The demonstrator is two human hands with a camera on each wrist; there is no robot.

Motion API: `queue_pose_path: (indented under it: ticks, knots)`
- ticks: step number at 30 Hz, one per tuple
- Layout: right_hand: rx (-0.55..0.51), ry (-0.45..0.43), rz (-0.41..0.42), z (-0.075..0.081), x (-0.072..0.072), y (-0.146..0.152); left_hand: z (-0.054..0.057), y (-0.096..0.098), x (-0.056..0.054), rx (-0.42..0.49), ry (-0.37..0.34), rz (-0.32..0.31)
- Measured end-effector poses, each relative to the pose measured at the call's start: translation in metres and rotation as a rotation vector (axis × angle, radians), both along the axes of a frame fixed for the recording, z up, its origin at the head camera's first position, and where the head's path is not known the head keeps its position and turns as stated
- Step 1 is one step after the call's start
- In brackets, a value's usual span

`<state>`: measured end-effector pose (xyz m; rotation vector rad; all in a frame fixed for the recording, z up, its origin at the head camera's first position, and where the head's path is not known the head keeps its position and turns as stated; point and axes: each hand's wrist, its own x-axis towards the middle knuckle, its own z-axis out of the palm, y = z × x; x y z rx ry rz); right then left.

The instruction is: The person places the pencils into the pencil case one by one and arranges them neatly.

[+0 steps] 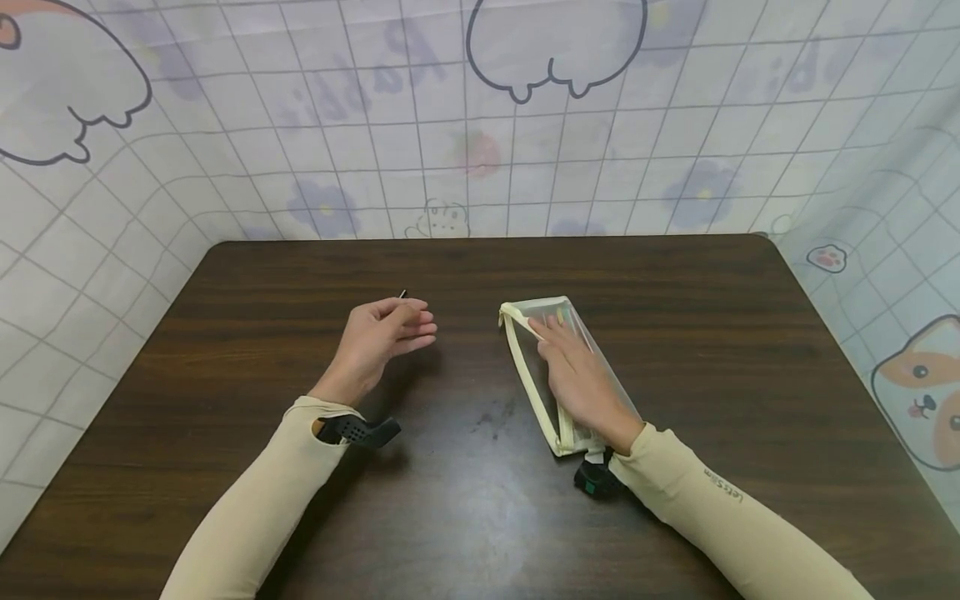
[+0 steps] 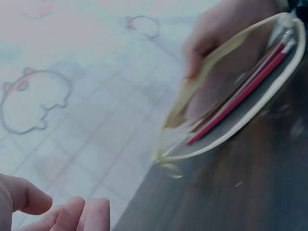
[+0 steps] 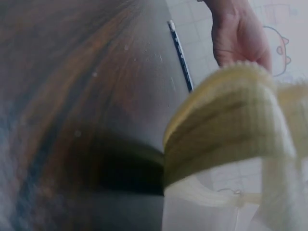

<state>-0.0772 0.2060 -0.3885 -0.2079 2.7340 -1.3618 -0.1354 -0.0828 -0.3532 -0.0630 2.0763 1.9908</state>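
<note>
A see-through pencil case (image 1: pixel 530 392) with a pale yellow zip edge lies on the table at right of centre, its mouth gaping toward the left. My right hand (image 1: pixel 581 375) holds its upper wall near the rim; part of the grip is hidden. Inside the case, a red pencil-like stick (image 2: pixel 236 98) shows beside other slim items. My left hand (image 1: pixel 378 342) hovers left of the case, fingers loosely bent, nothing visible between them. Close to it lies a dark patterned pencil (image 3: pixel 180 55); in the head view only its tip (image 1: pixel 402 293) peeks past the fingers.
The dark wooden table (image 1: pixel 300 500) reaches to a pale grid-patterned cloth (image 1: pixel 420 150) behind and at both sides. Black wrist devices sit on both arms, the right one (image 1: pixel 596 475) close to the near end of the case.
</note>
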Motion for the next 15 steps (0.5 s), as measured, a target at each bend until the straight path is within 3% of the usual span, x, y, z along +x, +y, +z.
queue_pose_path:
  ticks: [6, 15]
  knots:
    - [-0.002, 0.001, 0.004, -0.001, 0.000, 0.001, 0.004, -0.021, -0.010, 0.039, -0.003, 0.018]
    - [0.005, 0.004, -0.004, -0.003, -0.001, 0.000, 0.001, -0.048, -0.023, 0.104, -0.030, 0.008]
